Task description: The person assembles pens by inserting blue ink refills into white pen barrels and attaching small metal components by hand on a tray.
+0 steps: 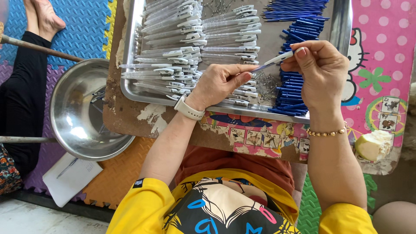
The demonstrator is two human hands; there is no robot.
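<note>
**Inspector:** State the position of the hands.

**Assistant:** Both hands are over a metal tray [130, 65] that rests on a low counter [125, 117] with a worn brown top. The left hand [219, 82] wears a white wristband; its fingers [242, 77] are pinched shut on the blue end of a pen [274, 60]. The right hand [320, 69], with a beaded bracelet at the wrist, has its fingers [300, 53] closed on the white end of the same pen.

**Inspector:** Where does the pen sit?

**Assistant:** It is held in the air between the two hands, tilted, above the right half of the tray, touching nothing but the fingers.

**Inspector:** Contents of the tray?

**Assistant:** Rows of white clear pen barrels [182, 39] fill the left and middle. Blue refills [294, 82] lie in heaps along the right side. A patch of small metal springs [265, 84] lies between the two, just under the left hand.

**Inspector:** Surroundings?

**Assistant:** A steel bowl [82, 112] stands on the floor beside the counter's left edge; what lies inside cannot be told. A white notepad [71, 177] lies below it on coloured foam mats [86, 26]. A pale cut fruit [372, 145] rests at the counter's right corner. Another person's bare feet [41, 17] show at the upper left.
</note>
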